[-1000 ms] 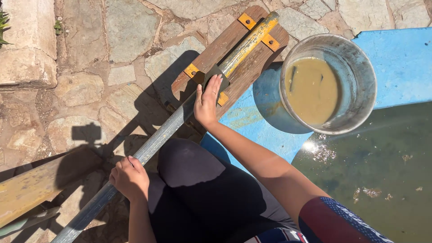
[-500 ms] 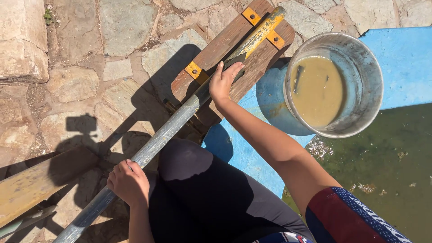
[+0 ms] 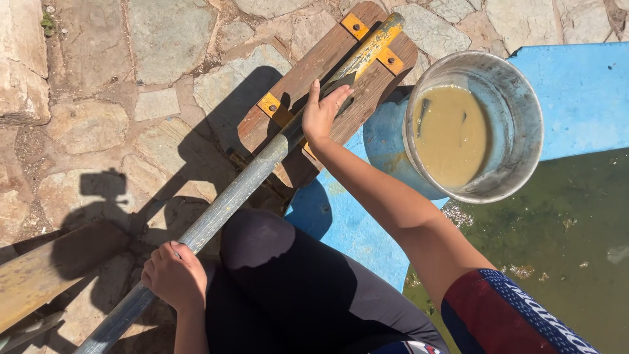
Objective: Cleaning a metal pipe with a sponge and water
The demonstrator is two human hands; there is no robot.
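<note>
A long grey metal pole [image 3: 229, 196] runs between both hands. The left hand [image 3: 173, 275] wraps its near end; the right hand [image 3: 323, 111], arm outstretched, presses flat-fingered on its yellowed blade [image 3: 367, 49] atop a brown wooden board [image 3: 308, 72]. Just right stands a round metal bucket [image 3: 517, 98] of murky water.

The grey pole [image 3: 226, 196] runs off the bottom edge at its lower end, and the left hand [image 3: 173, 275] wraps it so the palm side is hidden. The right hand [image 3: 322, 113] covers part of the blade on the wooden board [image 3: 308, 85]. Murky brown liquid hides the bottom of the metal bucket [image 3: 517, 124]; what the dark bits floating in it are cannot be told. A wooden plank [image 3: 39, 282] is cut by the left edge.
</note>
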